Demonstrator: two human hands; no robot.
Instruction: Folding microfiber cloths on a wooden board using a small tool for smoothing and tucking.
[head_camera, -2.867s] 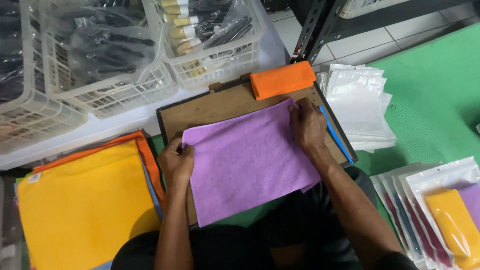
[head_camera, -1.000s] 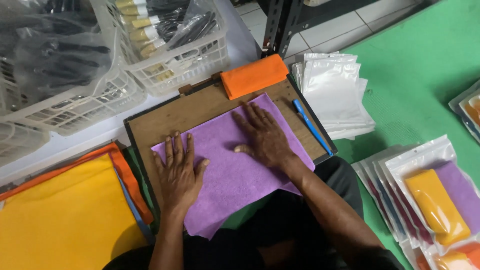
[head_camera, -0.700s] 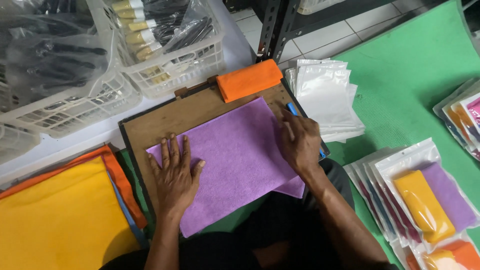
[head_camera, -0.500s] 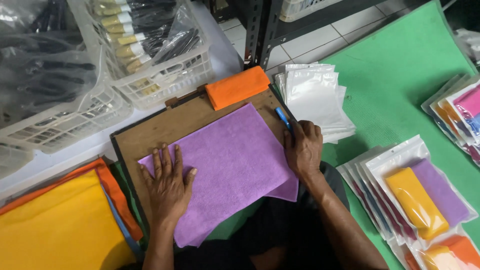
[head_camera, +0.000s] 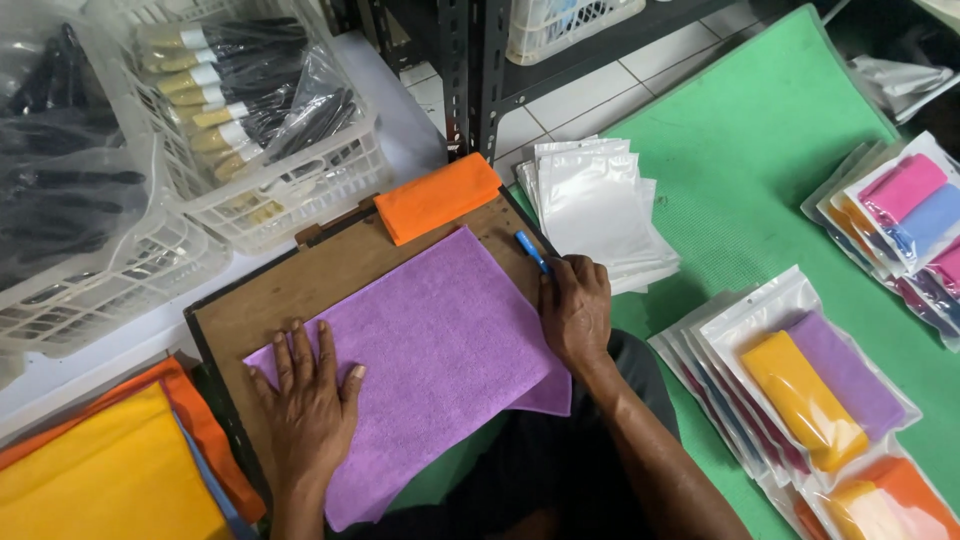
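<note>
A purple cloth lies spread flat on a brown wooden board in front of me. My left hand rests palm down, fingers apart, on the cloth's left part. My right hand sits at the cloth's right edge with its fingers curled beside a blue pen that lies along the board's right side. Whether the fingers grip the cloth edge or the pen is unclear. A folded orange cloth lies at the board's far end.
A pile of empty clear pouches lies right of the board on a green mat. Packed pouches with coloured cloths fan out at the right. White baskets of bagged items stand behind. Yellow and orange cloths are stacked at the left.
My right hand slid from the middle of the purple cloth to its right edge by the pen. My left hand stayed flat on the cloth. The view shifted, showing more pouches at the right.
</note>
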